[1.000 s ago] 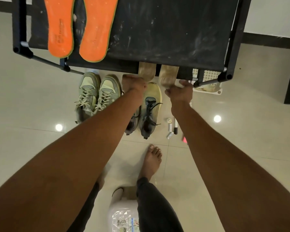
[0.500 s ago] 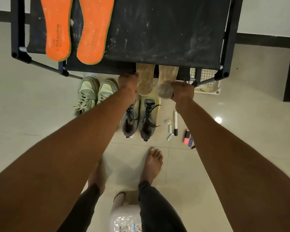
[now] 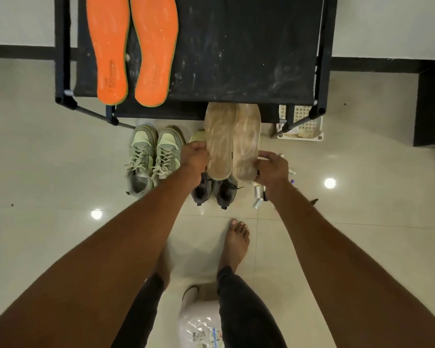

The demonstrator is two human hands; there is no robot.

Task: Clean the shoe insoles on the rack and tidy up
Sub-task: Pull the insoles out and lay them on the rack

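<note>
Our left hand (image 3: pixel 194 156) pinched the left tan insole (image 3: pixel 219 141) at its edge, and our right hand (image 3: pixel 271 168) gripped the right tan insole (image 3: pixel 246 144); both were half out from under the rack (image 3: pixel 236 46), above the dark shoes (image 3: pixel 212 190). Two orange insoles (image 3: pixel 133 49) lay on top of the rack.

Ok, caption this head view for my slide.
Left hand and right hand each grip a tan insole, half off the black rack.
</note>
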